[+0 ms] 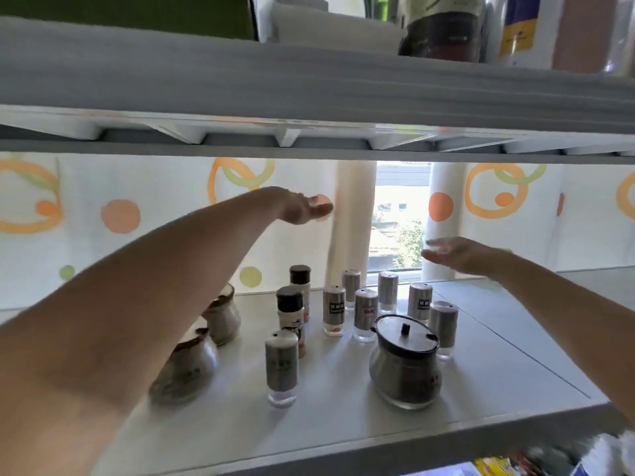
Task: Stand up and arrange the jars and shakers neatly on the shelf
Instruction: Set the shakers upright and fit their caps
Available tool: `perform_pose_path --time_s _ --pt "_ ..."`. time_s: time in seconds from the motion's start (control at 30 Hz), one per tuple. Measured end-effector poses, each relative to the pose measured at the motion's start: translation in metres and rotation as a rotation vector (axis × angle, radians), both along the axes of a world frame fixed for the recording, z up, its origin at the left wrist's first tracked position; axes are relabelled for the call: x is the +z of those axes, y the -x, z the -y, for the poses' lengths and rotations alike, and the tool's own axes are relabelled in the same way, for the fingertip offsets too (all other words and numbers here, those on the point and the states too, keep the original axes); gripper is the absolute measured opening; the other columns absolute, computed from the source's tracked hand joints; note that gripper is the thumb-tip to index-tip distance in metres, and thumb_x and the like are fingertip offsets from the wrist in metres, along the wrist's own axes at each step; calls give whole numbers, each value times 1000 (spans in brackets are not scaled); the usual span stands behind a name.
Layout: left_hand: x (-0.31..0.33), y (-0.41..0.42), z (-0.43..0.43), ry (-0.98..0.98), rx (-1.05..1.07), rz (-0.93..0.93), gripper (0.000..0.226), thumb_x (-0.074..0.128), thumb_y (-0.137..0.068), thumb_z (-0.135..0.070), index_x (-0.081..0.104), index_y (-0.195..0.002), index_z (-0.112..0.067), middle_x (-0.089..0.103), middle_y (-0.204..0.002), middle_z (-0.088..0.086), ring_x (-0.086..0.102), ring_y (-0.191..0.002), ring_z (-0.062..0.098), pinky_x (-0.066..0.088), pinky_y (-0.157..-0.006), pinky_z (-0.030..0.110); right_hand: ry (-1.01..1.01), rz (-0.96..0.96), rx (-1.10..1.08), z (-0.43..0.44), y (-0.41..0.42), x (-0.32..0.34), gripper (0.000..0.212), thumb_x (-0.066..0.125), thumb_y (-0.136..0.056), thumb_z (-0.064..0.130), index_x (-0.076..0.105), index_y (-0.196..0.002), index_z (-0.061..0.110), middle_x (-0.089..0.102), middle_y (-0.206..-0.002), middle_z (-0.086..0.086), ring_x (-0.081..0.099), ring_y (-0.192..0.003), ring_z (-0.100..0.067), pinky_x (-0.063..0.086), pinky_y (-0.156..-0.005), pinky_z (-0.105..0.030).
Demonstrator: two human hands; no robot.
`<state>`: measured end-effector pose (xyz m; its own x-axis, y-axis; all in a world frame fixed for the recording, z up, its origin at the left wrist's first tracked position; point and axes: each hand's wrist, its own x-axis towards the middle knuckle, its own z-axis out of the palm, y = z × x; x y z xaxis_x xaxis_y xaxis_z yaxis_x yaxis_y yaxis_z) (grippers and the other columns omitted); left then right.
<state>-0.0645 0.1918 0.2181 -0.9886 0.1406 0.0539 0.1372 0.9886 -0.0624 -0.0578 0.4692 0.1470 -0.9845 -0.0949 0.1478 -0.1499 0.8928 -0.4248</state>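
Observation:
Several steel-sleeved glass shakers stand upright on the grey shelf (343, 420): one at the front (281, 367), others behind in a loose cluster (366, 314). Two black-capped spice bottles (290, 316) stand left of centre. A round glass jar with a metal lid (405, 362) sits at the front right. Two squat lidded jars (187, 367) stand at the left, partly hidden by my left forearm. My left hand (304, 207) hovers high above the bottles, fingers apart, holding nothing. My right hand (453, 252) floats over the back right shakers, open and blurred.
The upper shelf board (309, 146) hangs low over my hands and carries a dark bottle (443, 25) and boxes. A curtain with orange rings and a window (400, 228) lie behind the shelf. Packets show below the shelf at the bottom right.

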Motion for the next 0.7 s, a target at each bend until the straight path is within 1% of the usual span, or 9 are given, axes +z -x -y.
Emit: perform_pose_path --time_s 0.07,0.17,0.3,0.4,0.47,0.57,0.7 --pt "2 -15 33 -1 68 6 71 7 -91 -66 0 -152 -30 -1 -161 2 -2 -149 26 -1 -117 46 49 -25 60 29 -9 11 59 42 -96 39 30 -146 9 29 -153 -11 30 -141 -24 18 -116 -32" --pt "-2 -38 77 5 143 28 71 6 -89 -68 -1 -151 -34 -5 -161 -1 -6 -149 26 -4 -118 46 2 -50 151 81 -24 22 60 40 -97 41 26 -148 12 24 -156 -8 24 -143 -23 16 -119 -34" --pt "-16 -64 123 44 170 49 67 3 -93 -60 -3 -152 -28 -8 -160 2 -8 -149 25 -4 -120 43 16 -37 280 151 -39 26 62 39 -97 42 24 -148 11 20 -157 -7 21 -144 -22 13 -120 -34" --pt "-28 -80 145 63 191 70 62 1 -96 -55 -5 -152 -28 -9 -160 4 -9 -148 26 -4 -120 43 7 -12 325 191 -50 22 63 40 -96 46 24 -148 15 20 -157 -4 21 -144 -20 14 -120 -35" --pt "-36 -90 155 31 208 74 65 1 -94 -58 -5 -152 -28 -7 -160 5 -10 -148 26 -4 -120 43 -7 1 339 206 -58 17 63 39 -95 47 24 -149 17 21 -157 -4 22 -144 -20 15 -120 -34" --pt "-49 -100 159 8 185 88 66 0 -94 -58 -5 -152 -28 -6 -161 5 -10 -148 26 -3 -120 45 -11 22 333 213 -69 10 62 39 -95 47 23 -149 19 23 -156 -3 23 -144 -20 16 -118 -31" --pt "-63 -111 151 -54 165 89 69 4 -92 -64 -3 -152 -30 -5 -161 4 -11 -148 27 -4 -120 48 1 41 274 200 -87 2 63 42 -94 47 24 -148 20 24 -156 -3 23 -144 -21 17 -119 -34"
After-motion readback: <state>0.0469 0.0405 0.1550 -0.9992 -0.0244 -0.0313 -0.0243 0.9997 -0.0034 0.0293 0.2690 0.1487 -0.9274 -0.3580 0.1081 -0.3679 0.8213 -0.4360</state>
